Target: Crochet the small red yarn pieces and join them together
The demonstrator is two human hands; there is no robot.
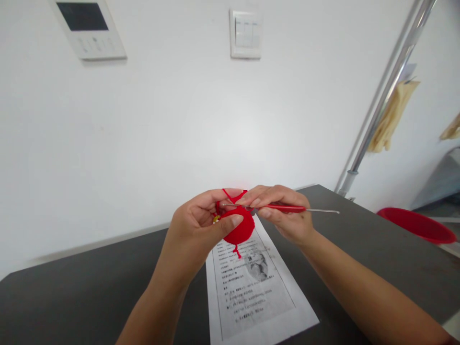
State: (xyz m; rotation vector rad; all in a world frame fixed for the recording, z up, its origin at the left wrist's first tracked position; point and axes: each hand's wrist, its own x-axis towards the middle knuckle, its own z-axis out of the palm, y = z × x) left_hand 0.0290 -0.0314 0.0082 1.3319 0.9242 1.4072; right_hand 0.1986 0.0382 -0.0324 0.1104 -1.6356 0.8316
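My left hand (201,223) pinches a small round red crochet piece (240,231) between thumb and fingers, held above the dark table. A strand of red yarn loops over my left forefinger. My right hand (283,211) grips a crochet hook (298,209) with a red handle and a metal shaft. The hook's tip points left into the top of the red piece. A short yarn tail hangs below the piece. Something small and yellow shows at the piece's left edge.
A printed sheet of paper (251,292) with text and a picture lies on the dark table (89,297) under my hands. A red basin (417,224) sits at the right. A metal pole (384,96) leans by the white wall, which carries a switch plate (245,34) and an intercom panel (88,28).
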